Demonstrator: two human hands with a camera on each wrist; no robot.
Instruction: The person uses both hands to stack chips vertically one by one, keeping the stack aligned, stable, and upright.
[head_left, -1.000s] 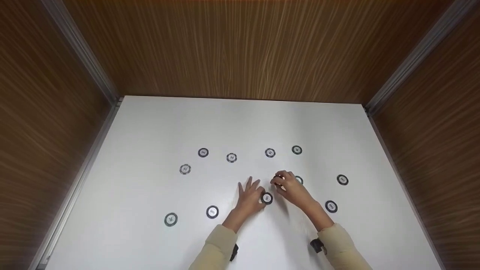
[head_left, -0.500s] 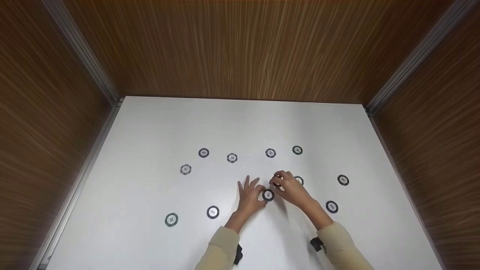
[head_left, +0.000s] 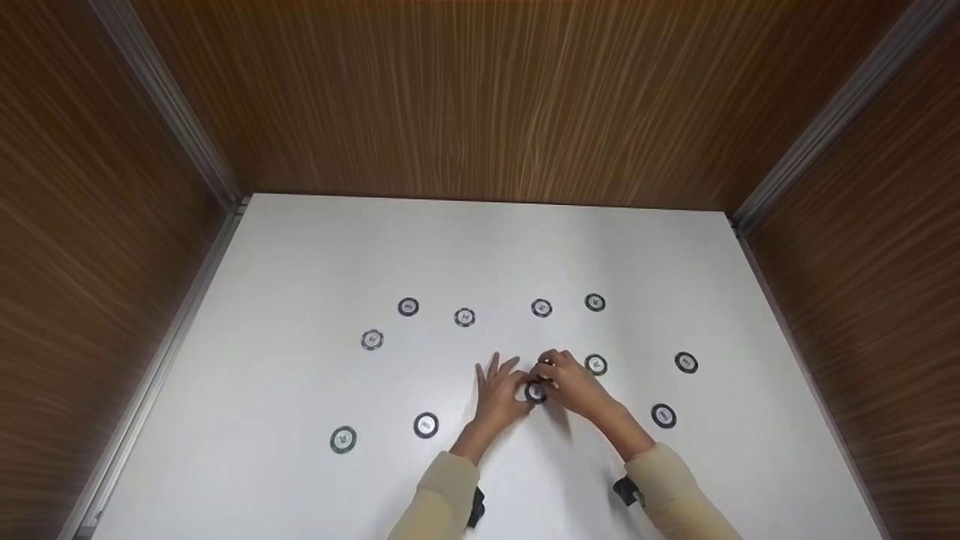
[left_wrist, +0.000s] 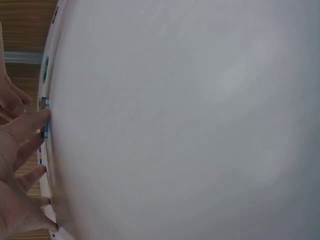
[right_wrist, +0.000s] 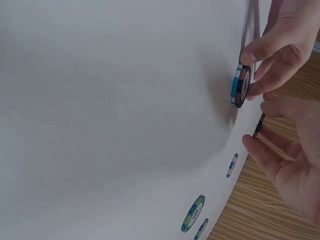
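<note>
In the head view my left hand point(head_left: 498, 401) pinches a short stack of poker chips point(head_left: 535, 391) between thumb and forefinger, its other fingers spread out on the white table. The stack shows a blue-and-white edge below and an orange-and-black edge above in the right wrist view, where the chips point(right_wrist: 241, 86) lie close over the table. My right hand point(head_left: 576, 386) is directly beside it, overlapping the stack's upper right. Between its fingertips it pinches a single dark-and-orange poker chip point(right_wrist: 259, 125), seen edge-on in the right wrist view and mostly hidden by fingers in the head view.
Loose chips lie flat around the hands: a green one point(head_left: 596, 364) just right of my right hand, one point(head_left: 426, 425) left of my left wrist, another point(head_left: 664, 415) near the right forearm. Several more form a row farther back point(head_left: 465, 317). Wood-grain walls point(head_left: 480, 105) border the table.
My left hand first brought its chips slightly up toward my right hand, then stayed. My right hand has moved left and down with its chip to the stack, uncovering the green chip beside it.
</note>
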